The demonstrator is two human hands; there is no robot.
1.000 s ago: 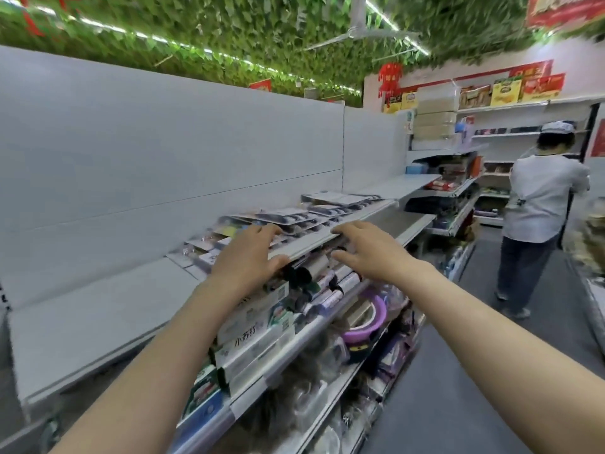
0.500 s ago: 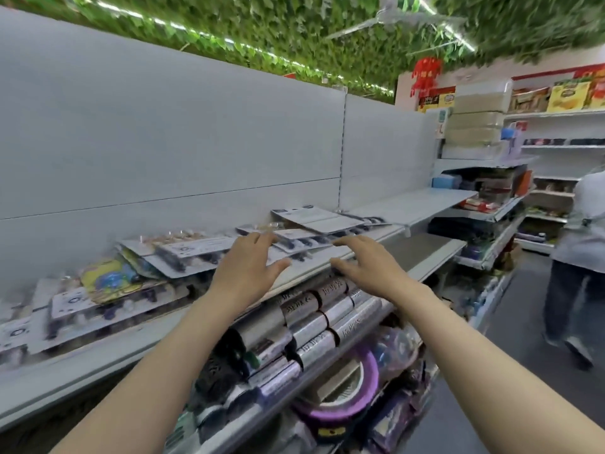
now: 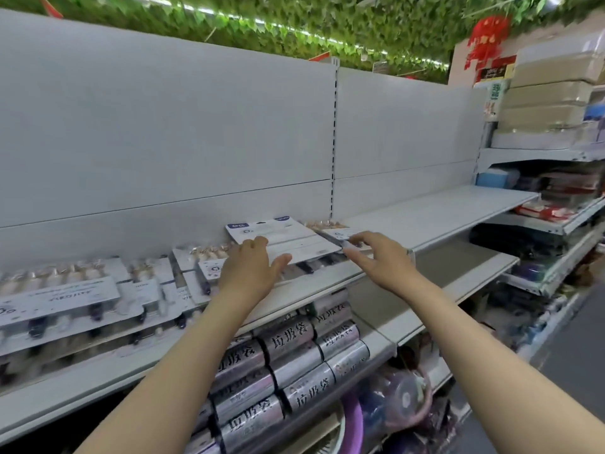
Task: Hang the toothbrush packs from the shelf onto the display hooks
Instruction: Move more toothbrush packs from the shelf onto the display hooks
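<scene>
Several flat toothbrush packs [image 3: 65, 296] with white cards lie in overlapping rows on the white shelf [image 3: 435, 217]. One pack lies face down, its white back card [image 3: 288, 237] uppermost. My left hand [image 3: 252, 270] hovers over the near left edge of that card, fingers relaxed and spread. My right hand [image 3: 376, 253] reaches to the card's right corner, fingertips close to a neighbouring pack [image 3: 337, 232]; I cannot tell if they touch. No display hooks show on the bare white back panel [image 3: 163, 126].
Silver rolls of bin bags [image 3: 294, 365] fill the shelf below. Purple plastic goods [image 3: 399, 398] sit lower down. Stacked storage boxes [image 3: 550, 93] and other goods stand on shelving at the right. Green leaf decoration [image 3: 294, 24] covers the ceiling.
The view has swung left and closer to the shelf, bringing more packs into sight. Both hands have moved forward over the face-down card. The person in the aisle is out of view.
</scene>
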